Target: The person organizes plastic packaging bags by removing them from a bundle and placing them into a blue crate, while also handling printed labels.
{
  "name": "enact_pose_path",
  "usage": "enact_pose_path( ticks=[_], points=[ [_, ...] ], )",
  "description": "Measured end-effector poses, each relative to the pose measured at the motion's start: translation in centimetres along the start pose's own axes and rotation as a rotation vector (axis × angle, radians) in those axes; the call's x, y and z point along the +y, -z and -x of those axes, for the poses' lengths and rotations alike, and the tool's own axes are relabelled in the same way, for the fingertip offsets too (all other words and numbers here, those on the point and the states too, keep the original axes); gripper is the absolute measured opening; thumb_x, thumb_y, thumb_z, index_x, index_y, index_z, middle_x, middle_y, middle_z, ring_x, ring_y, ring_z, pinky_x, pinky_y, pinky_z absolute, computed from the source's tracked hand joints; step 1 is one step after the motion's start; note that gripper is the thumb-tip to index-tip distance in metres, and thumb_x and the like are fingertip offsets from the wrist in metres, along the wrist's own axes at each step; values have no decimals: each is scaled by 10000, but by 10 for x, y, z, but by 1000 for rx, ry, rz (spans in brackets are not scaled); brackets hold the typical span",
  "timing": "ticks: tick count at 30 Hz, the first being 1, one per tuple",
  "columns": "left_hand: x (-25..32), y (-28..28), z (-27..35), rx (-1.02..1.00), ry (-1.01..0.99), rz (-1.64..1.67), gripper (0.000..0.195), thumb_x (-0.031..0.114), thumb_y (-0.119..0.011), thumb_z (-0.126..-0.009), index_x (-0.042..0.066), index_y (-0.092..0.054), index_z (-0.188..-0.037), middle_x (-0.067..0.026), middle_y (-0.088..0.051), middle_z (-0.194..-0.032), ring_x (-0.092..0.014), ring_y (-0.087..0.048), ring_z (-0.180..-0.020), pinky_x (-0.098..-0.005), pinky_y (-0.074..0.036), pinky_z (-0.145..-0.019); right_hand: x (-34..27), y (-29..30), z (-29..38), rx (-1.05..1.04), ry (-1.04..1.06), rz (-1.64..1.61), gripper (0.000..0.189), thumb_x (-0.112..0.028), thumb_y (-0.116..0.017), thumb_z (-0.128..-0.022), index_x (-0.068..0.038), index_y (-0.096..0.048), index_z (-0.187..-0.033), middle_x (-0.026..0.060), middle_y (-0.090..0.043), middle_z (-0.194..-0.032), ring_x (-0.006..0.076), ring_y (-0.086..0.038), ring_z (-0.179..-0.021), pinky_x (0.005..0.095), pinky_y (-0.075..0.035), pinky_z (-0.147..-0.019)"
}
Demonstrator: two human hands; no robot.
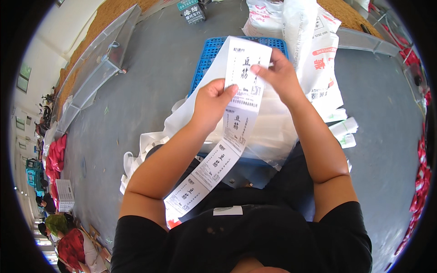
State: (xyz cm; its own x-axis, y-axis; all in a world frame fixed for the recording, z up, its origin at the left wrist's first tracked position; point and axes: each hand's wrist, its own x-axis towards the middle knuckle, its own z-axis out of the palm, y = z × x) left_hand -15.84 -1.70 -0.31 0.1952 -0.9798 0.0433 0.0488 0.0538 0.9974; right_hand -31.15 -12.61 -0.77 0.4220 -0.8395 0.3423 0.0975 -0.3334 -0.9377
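A long strip of white printed labels [215, 165] runs from my hands down toward my lap on the left. My left hand [212, 104] grips the strip's left edge, thumb on its face. At the upper right edge, my right hand [282, 76] pinches the top label between thumb and fingers. Beneath the hands, clear plastic bags [273, 128] lie over a blue plastic crate [202, 70], covering most of it. White backing paper or film [191, 112] spreads behind my left hand; which of the two I cannot tell.
White woven sacks [322, 68] with printing stand beyond the crate, rolled plastic bags [344, 129] at their right. A curled white strip [136, 160] lies left of my knee. Low clear panels [112, 54] hold back brown granular heaps [112, 17]. People [71, 239] sit at lower left.
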Motion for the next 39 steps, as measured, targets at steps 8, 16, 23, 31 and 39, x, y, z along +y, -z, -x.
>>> enact_pose_path(
  ticks=[8,16,23,31,39],
  points=[
    [-17,28,7,-28,-132,69,723,35,-636,-786,-2,-171,-1338,-146,-620,-943,-152,-611,-839,-270,-502,-698,19,-39,26,-69,-62,-54,184,-153,-693,-759,-9,-643,-862,47,-611,-747,88,-511,-620,229,-422,-562],
    [-34,49,10,-60,209,121,576,86,-560,-851,7,-259,-1336,-99,-557,-1066,-148,-569,-930,-286,-471,-799,50,-65,50,-161,-20,38,147,-185,-680,-765,-53,-678,-830,55,-594,-704,157,-492,-723,279,-416,-633],
    [-36,56,10,-142,183,10,333,105,-600,-830,10,-507,-1135,-76,-616,-948,-109,-591,-831,-242,-483,-710,44,-55,42,-255,277,338,158,-177,-707,-712,-70,-669,-822,48,-596,-721,197,-497,-769,299,-416,-680],
    [-39,49,11,-45,161,-259,188,164,-651,-801,-4,-642,-885,-52,-648,-756,-76,-587,-661,-209,-463,-591,28,-47,40,-17,437,442,219,-48,-738,-621,-86,-628,-807,34,-595,-760,207,-530,-778,305,-410,-687],
    [-34,46,12,-117,131,-289,165,116,-634,-813,-4,-626,-926,-29,-641,-802,-74,-577,-706,-213,-470,-637,25,-44,42,-167,-209,77,168,-113,-737,-681,-74,-607,-780,-21,-575,-789,121,-491,-745,239,-385,-641]
  ],
)
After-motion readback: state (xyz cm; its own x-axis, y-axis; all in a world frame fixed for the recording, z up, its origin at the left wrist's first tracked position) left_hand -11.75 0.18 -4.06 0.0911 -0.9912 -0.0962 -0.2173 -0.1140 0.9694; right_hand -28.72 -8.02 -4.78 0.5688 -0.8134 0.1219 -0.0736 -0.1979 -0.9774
